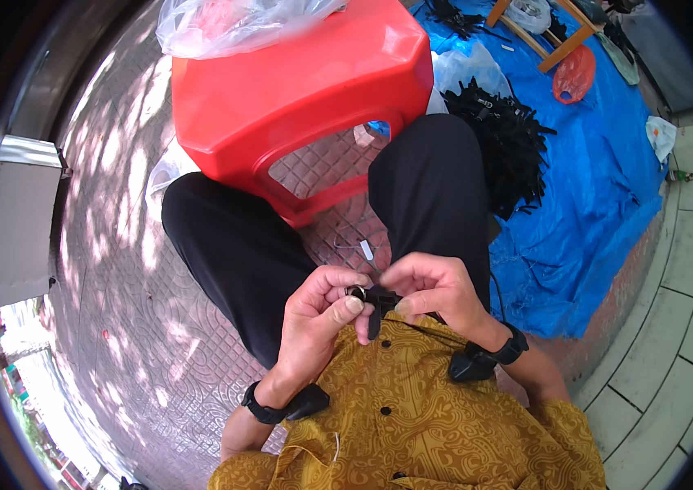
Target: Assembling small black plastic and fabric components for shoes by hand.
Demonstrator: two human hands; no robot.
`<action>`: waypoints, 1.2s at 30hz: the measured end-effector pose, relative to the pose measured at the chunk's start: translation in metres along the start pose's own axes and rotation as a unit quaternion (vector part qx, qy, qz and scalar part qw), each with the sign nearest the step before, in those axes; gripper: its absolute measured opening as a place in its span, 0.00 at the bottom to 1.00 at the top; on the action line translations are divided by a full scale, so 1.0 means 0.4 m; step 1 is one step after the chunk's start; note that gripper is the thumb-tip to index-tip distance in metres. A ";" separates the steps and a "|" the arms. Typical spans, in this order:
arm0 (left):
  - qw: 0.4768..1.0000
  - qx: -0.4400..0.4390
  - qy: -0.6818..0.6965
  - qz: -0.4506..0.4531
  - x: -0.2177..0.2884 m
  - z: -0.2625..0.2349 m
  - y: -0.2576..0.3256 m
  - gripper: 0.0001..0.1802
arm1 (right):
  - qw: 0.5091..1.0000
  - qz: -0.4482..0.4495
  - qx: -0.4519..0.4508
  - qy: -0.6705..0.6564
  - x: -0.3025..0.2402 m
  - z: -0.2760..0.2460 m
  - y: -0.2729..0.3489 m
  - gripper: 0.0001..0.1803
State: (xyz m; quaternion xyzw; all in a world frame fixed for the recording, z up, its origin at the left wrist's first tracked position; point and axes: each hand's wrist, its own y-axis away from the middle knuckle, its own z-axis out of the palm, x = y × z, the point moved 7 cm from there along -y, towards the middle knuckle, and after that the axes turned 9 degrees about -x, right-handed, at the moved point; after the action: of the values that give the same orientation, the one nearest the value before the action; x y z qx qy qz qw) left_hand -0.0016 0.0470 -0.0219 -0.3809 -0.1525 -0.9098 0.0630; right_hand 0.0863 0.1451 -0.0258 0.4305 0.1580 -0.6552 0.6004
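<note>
Between my hands, above my lap, is a small black strap piece (375, 320) with a shiny metal ring (356, 291) at its left end. My left hand (322, 310) pinches it by the ring, thumb on top. Curled in from the other side, my right hand (440, 294) grips the strap's black right end with thumb and fingers. Part of the strap is hidden behind the fingers. Just beyond my hands shows a small white tab (366, 250) with a thin wire-like line beside it; I cannot tell what it belongs to.
A red plastic stool (297, 98) stands in front of my knees, a clear plastic bag (240, 24) on top. To the right, a heap of black straps (501, 147) lies on a blue tarp (583, 245). Farther back are a wooden frame (563, 49) and a red bag (574, 75).
</note>
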 end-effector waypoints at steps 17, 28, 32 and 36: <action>0.976 0.063 -0.206 -0.009 0.050 -0.008 0.019 0.09 | 0.988 0.054 -0.078 0.119 0.016 0.041 -0.003 0.12; 0.985 0.001 -0.155 -0.079 0.035 0.076 -0.007 0.10 | 0.984 -0.019 -0.086 0.154 -0.021 0.028 -0.003 0.05; 0.962 0.000 -0.272 -0.030 0.064 0.102 -0.015 0.09 | 0.966 -0.061 -0.063 0.242 -0.056 0.025 0.017 0.06; 0.967 0.068 -0.246 -0.004 0.090 0.079 -0.015 0.10 | 0.990 0.043 -0.095 0.094 -0.012 0.012 0.010 0.05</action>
State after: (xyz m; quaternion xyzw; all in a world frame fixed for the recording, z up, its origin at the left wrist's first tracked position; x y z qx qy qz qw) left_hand -0.0068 0.0632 0.0233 -0.5875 -0.2262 -0.7756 0.0452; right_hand 0.0876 0.1438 -0.0179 0.4378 0.2566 -0.5674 0.6485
